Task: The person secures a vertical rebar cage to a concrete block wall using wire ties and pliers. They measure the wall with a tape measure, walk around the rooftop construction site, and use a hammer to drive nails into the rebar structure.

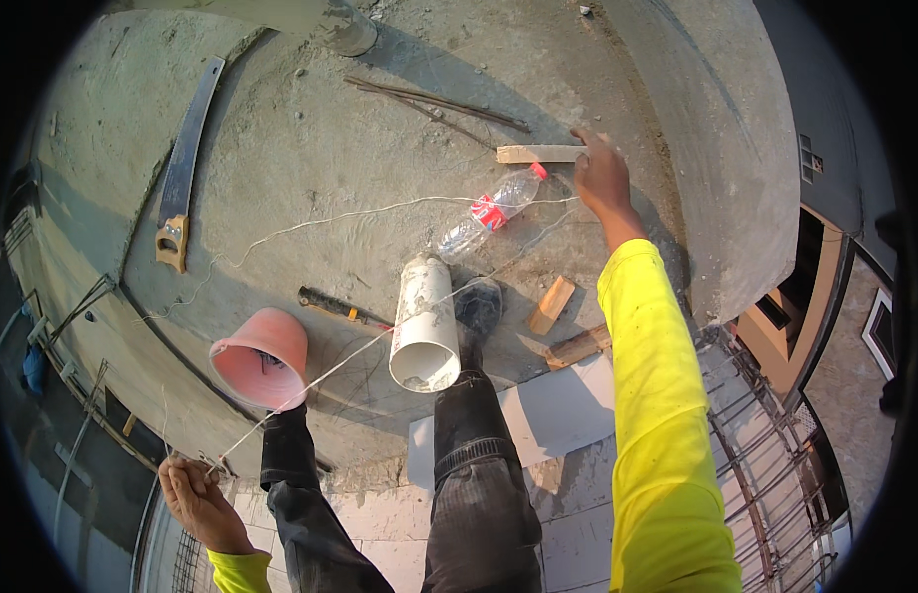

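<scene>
My right hand (604, 180) is closed around one end of a short wooden strip (538, 154) at the upper right. White string (350, 359) stretches from beside that hand down to my left hand (200, 502), whose fingers pinch it at the lower left. A second, looser stretch of string curves across the concrete. A clear plastic bottle (464, 235) with a red cap and label lies just left of my right hand. Below the bottle lies a white pipe piece (425, 358), crusted with cement, and the taut string passes across it. A pink bucket (286, 341) lies tipped beside the string.
A handsaw (187, 148) lies at the left. Thin rods (444, 102) rest at the top, and a cutter-like tool (335, 304) lies between bucket and pipe. Wood blocks (551, 304) sit near my shoe (479, 304). Below runs a pale block wall (380, 524), with rebar (765, 494) at right.
</scene>
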`<move>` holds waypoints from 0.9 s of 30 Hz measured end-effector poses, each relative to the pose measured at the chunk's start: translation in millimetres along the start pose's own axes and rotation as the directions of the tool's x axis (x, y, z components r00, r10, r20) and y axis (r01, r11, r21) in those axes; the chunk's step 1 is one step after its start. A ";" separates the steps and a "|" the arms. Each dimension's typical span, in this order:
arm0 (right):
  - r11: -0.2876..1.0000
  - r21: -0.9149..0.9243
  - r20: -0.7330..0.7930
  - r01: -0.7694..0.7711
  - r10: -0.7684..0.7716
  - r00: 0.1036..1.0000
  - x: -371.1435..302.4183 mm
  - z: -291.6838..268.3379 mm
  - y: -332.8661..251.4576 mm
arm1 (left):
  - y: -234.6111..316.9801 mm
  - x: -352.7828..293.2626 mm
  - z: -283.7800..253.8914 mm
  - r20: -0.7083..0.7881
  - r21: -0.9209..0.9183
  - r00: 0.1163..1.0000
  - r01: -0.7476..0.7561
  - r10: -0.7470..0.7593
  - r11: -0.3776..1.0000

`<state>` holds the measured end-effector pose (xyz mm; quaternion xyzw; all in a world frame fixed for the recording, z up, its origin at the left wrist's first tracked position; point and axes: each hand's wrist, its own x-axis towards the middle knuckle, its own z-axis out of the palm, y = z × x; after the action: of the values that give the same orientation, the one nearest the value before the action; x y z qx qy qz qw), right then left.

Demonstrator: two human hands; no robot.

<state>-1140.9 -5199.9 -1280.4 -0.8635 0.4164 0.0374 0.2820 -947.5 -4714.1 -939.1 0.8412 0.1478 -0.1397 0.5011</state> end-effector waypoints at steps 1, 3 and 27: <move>0.983 -0.178 0.010 0.042 -0.040 0.999 8.1 19.7 13.7 | -5.5 8.8 -25.4 -0.092 0.067 0.996 0.028 -0.022 0.997; 0.912 -0.409 0.094 0.034 0.005 0.996 13.7 51.6 29.8 | -14.7 19.0 -74.2 -0.367 0.143 0.928 0.129 -0.069 0.981; 0.501 0.739 0.120 0.450 -0.755 0.645 -418.4 -242.2 -587.2 | 163.0 -132.7 -238.6 0.444 -0.625 0.841 0.538 -0.309 0.566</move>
<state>-1019.7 -4743.1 -684.4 -0.7672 -0.0105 -0.0242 0.6408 -985.2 -4591.5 -648.2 0.4794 0.3167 -0.3056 0.7593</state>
